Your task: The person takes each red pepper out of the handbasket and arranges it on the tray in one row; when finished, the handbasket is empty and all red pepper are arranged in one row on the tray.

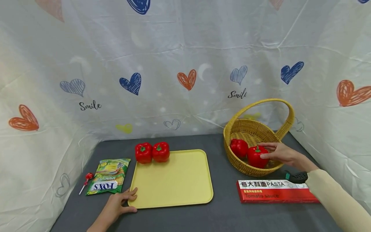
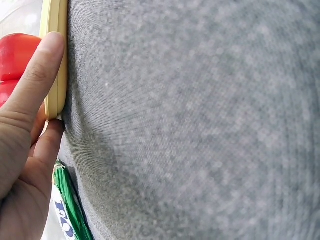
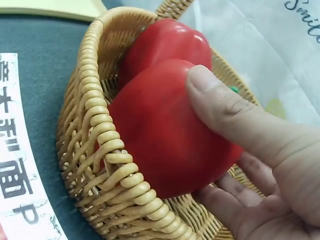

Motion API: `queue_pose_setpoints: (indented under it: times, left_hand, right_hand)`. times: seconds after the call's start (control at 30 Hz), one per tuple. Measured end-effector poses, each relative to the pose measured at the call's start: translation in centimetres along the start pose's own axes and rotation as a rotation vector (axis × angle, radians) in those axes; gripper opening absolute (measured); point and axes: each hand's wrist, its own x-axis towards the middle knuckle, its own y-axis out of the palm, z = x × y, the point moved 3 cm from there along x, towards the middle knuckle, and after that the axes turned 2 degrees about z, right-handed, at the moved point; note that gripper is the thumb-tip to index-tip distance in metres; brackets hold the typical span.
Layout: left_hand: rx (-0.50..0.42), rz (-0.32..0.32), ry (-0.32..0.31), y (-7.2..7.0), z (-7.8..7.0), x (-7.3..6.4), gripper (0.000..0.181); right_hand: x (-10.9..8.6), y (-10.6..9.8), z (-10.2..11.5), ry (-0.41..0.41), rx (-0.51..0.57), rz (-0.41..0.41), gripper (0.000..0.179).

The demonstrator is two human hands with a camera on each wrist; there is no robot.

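My right hand (image 1: pixel 284 154) is inside the yellow wicker basket (image 1: pixel 261 128), holding a red bell pepper (image 3: pixel 165 135) between thumb and fingers. The thumb lies along the pepper's upper side in the right wrist view, while the fingers reach underneath. Another red bell pepper (image 1: pixel 238 148) sits beside it in the basket. At the near left corner of a yellow tray (image 1: pixel 179 180), my left hand (image 1: pixel 118 203) grips the rim, thumb (image 2: pixel 42 65) on the front edge and fingers around the corner. Two more red bell peppers (image 1: pixel 144 152) stand side by side on the tray's far left corner.
Left of the tray lies a green and yellow FOX'S packet (image 1: pixel 108 176), with a red lollipop (image 1: pixel 87 181) beside it. A red and white pasta box (image 1: pixel 275 191) lies in front of the basket. The basket's tall handle (image 1: pixel 262 101) arches over it, near the printed curtain (image 1: pixel 162 106).
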Motion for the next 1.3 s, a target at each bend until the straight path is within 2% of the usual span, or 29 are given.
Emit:
queue_pose_setpoints:
  times: [0.13,0.3,0.4,0.57,0.67,0.8,1.0,1.3]
  left_hand:
    - [0.000,0.002,0.020,0.2,0.0,-0.1,0.059]
    - [-0.007,0.002,0.024,0.4,0.1,-0.2,0.059]
    - [-0.005,0.004,0.023,0.4,0.1,-0.2,0.059]
    - [0.003,-0.001,0.024,0.3,0.0,0.0,0.059]
    - [0.000,-0.006,0.026,0.2,-0.1,0.0,0.058]
    - [-0.001,-0.005,0.033,0.0,-0.2,0.0,0.058]
    - [0.004,-0.021,0.041,0.0,-0.1,0.0,0.056]
    - [-0.023,-0.012,0.018,0.0,0.2,0.0,0.059]
  right_hand:
    - [-0.4,-0.4,-0.3,-0.043,-0.042,-0.003,0.074]
    - [-1.0,-1.1,-0.5,-0.066,-0.034,-0.038,0.075]
    - [-1.8,-1.6,-0.1,-0.092,0.024,-0.054,0.072]
    - [-3.8,-2.1,1.8,-0.188,0.194,-0.029,0.050]
    - [-4.6,-1.8,2.9,-0.238,0.273,-0.006,0.050]
    - [-5.2,-0.4,4.2,-0.275,0.266,-0.026,0.051]
    - [-5.4,3.1,6.2,-0.332,0.247,-0.052,0.054]
    - [-4.2,7.5,9.4,-0.306,0.286,-0.030,0.059]
